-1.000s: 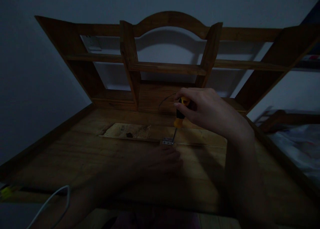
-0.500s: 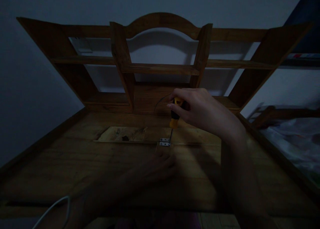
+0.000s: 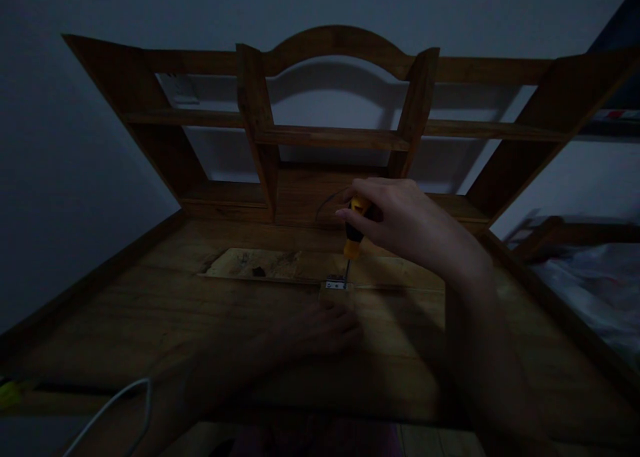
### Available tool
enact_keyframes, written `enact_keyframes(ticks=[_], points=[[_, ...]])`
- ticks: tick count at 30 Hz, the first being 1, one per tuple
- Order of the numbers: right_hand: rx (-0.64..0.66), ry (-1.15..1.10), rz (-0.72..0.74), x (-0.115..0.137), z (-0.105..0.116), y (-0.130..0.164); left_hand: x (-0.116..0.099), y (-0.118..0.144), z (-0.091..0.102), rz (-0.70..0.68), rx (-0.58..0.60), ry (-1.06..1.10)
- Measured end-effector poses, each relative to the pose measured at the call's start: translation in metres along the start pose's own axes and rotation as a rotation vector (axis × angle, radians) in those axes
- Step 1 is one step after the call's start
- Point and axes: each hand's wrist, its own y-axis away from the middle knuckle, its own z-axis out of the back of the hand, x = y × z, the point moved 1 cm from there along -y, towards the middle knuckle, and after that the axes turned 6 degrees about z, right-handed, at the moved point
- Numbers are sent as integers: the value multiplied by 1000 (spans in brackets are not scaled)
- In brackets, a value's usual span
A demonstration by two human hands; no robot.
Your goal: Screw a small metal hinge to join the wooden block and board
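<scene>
My right hand [image 3: 400, 220] is wrapped around the handle of a yellow-and-black screwdriver [image 3: 353, 234]. Its shaft points down and leans slightly, with the tip on the right end of a small metal hinge [image 3: 335, 285]. One leaf of that hinge lies on a small wooden block [image 3: 327, 296] on the wooden desktop [image 3: 240, 317]. In dark shadow, my left hand [image 3: 320, 327] lies low over the near side of the block, fingers curled against it; shadow obscures the fingertips.
A wooden shelf unit [image 3: 333, 137] rises at the back of the desk. Behind the hinge is a pale recess [image 3: 260, 264] with a dark chip [image 3: 259, 271]. A white cord [image 3: 115, 400] crosses my left forearm. Something yellow [image 3: 9, 394] sits at the left edge. Clear plastic [image 3: 595, 290] lies right.
The view has shifted, so the scene sits slightly farther right. The hinge's far leaf looks darker and more tilted. Both hands keep nearly the same pose, with the screwdriver still on the hinge.
</scene>
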Motion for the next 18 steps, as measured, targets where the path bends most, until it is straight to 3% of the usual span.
enact_keyframes(ticks=[18], points=[[98, 87, -77, 7, -5, -3, 2, -2, 11, 5, 67, -30]])
